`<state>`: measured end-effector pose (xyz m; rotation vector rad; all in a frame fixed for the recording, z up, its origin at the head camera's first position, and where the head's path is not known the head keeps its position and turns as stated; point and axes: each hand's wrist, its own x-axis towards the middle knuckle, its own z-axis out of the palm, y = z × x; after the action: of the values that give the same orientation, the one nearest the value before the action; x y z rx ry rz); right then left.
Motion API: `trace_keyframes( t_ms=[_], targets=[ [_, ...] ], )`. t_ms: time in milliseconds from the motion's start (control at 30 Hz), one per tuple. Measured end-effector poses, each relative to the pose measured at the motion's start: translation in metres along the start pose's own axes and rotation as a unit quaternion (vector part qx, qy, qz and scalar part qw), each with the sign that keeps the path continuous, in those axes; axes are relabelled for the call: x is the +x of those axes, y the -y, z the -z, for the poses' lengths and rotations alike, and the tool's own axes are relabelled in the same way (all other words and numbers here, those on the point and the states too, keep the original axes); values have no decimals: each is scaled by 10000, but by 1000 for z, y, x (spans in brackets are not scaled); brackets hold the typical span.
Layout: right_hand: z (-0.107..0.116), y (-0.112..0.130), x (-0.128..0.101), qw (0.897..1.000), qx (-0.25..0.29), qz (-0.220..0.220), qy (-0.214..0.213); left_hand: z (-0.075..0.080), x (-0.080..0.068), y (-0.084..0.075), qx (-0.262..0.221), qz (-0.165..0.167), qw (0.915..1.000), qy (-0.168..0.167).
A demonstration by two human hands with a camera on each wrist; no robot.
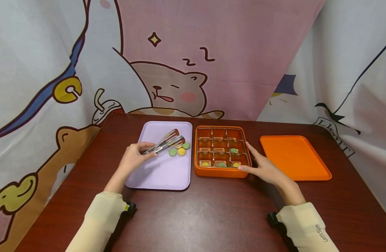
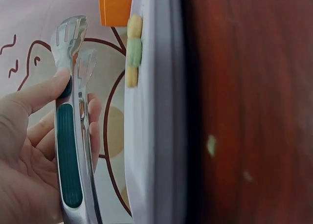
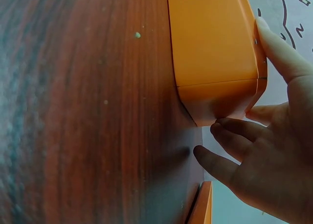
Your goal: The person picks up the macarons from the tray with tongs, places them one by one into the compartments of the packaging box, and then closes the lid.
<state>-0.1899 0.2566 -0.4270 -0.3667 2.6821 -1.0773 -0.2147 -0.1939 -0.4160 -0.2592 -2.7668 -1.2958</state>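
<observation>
My left hand point(image 1: 137, 158) grips metal serving tongs point(image 2: 70, 155) with dark green grip pads, held over the lilac tray point(image 1: 161, 178). The tongs' slotted tips stand apart with nothing between them. Close by the tips, several small round button-like pieces, yellow point(image 1: 181, 152) and green point(image 1: 172, 152), lie on the tray. My right hand point(image 1: 266, 168) rests at the right front corner of an orange box point(image 1: 221, 172), thumb on the rim and fingers spread along the side. Inside the box's clear divider, the front row holds yellow, green and yellow pieces; a green piece point(image 1: 234, 151) sits mid-right.
To the right of the box lies a flat orange lid-like tray point(image 1: 295, 159). Everything stands on a dark red-brown wooden table point(image 1: 193, 217). A cartoon-printed cloth point(image 1: 230, 52) hangs behind and along both sides.
</observation>
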Motion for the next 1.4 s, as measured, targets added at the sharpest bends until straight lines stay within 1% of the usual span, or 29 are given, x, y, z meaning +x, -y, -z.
trace_keyframes(
  t_ms=[200, 367, 467, 667, 800, 1000, 1233, 1400],
  targets=[
    [1, 1, 0, 10000, 21, 38, -3, 5, -8, 14, 126, 224, 9997, 61],
    [0, 1, 1, 10000, 69, 30, 6, 8, -13, 24, 67, 257, 9995, 166],
    [0, 1, 1, 10000, 56, 3, 6, 8, -14, 27, 23, 281, 9992, 272],
    [-2, 0, 1, 10000, 29, -53, 7, 8, -15, 32, 164, 367, 9977, 544],
    [-1, 0, 1, 10000, 45, -22, -1, 6, -14, 33, 80, 382, 9973, 626],
    [-1, -2, 1, 10000, 39, 4, -31, 4, -13, 32, 191, 463, 9970, 586],
    [-2, -2, 2, 10000, 34, -37, -16, 3, -12, 29, 398, 590, 9965, 438],
    [-2, -2, 2, 10000, 37, -10, -15, 4, -12, 27, 488, 596, 9963, 380]
  ],
)
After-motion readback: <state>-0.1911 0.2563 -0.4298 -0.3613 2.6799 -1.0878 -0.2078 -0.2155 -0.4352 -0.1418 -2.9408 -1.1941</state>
